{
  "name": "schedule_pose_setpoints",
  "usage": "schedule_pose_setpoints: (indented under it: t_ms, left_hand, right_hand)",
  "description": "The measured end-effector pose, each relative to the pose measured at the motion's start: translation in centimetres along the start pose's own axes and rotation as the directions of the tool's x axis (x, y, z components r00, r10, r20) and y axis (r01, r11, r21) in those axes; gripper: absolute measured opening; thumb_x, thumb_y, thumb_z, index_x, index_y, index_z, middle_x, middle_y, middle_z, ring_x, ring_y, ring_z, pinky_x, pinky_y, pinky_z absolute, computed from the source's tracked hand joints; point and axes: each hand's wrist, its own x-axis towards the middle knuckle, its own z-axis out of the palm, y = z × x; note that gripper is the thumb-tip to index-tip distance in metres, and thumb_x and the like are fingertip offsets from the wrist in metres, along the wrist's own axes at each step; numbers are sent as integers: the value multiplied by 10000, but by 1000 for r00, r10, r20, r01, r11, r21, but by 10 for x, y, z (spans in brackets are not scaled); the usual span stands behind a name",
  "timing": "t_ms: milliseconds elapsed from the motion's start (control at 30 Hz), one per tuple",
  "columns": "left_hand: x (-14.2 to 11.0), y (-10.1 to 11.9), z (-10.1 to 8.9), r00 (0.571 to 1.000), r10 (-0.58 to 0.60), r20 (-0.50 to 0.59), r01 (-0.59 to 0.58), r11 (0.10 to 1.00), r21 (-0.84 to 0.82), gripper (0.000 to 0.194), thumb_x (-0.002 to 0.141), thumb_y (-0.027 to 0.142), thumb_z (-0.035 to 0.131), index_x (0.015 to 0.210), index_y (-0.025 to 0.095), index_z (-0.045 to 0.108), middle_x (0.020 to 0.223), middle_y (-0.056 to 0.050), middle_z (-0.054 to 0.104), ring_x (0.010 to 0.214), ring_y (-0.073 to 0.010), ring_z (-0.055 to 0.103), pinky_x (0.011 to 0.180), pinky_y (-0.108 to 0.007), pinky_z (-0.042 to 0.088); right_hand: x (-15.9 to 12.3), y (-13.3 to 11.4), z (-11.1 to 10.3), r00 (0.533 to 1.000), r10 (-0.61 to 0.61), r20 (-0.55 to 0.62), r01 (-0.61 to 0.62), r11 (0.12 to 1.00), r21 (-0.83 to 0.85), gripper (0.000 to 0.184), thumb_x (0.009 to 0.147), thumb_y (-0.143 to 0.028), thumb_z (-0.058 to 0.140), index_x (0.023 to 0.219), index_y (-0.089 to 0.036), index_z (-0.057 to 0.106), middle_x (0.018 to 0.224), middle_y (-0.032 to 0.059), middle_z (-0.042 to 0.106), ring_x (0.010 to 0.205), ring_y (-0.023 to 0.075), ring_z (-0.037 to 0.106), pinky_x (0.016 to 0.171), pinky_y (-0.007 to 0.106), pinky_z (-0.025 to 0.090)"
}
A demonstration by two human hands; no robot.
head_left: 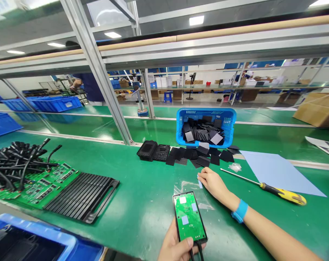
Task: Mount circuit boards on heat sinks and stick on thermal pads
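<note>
My left hand [177,242] grips a black plastic case with a green circuit board [190,224] face up in it. Two light-blue pads and one white pad stick to the board, and black cables leave its lower end. My right hand [212,180], with a blue wristband, pinches a small light-blue strip [200,184] against the bench. Beneath and beside that strip lies clear plastic film [205,201]. Black square pads [202,161] are scattered just beyond my right fingers. An open black case [153,150] sits to their left.
A blue basket [180,127] of black pads stands behind. On the right lie a yellow-black screwdriver [284,194] and a light-blue sheet [281,170]. To the left are cabled green boards [41,186], a black ribbed tray [82,194] and a blue bin [69,241]. A metal post [99,69] rises behind.
</note>
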Motion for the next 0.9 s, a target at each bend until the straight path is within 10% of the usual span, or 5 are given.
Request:
schedule_pose_setpoints:
  t_ms: [433,600,900]
  left_hand:
    - [1,-1,4,998,42,-44,-42,999,1,682,653,156,828,1278,237,569,1081,-130,728,965,-291,687,864,-450,514]
    - [-1,1,11,996,65,-54,-65,998,3,768,691,171,800,1380,248,470,1092,-126,716,931,-286,684,826,-447,526]
    - [-6,7,22,995,67,-70,-66,998,15,640,777,133,694,1371,249,487,1158,-126,693,926,-264,675,820,-446,531]
  right_hand:
    - [-4,3,-11,991,110,72,-127,946,299,209,854,-409,390,751,-245,468,674,16,673,685,209,638,698,351,478]
    - [-25,-22,-31,987,38,154,-98,907,410,284,841,-485,464,718,-232,505,1010,94,695,994,258,628,879,411,472]
    - [-84,-61,-40,941,-87,326,-56,913,404,212,829,-423,655,710,-248,654,1526,12,346,1433,311,174,1137,582,126]
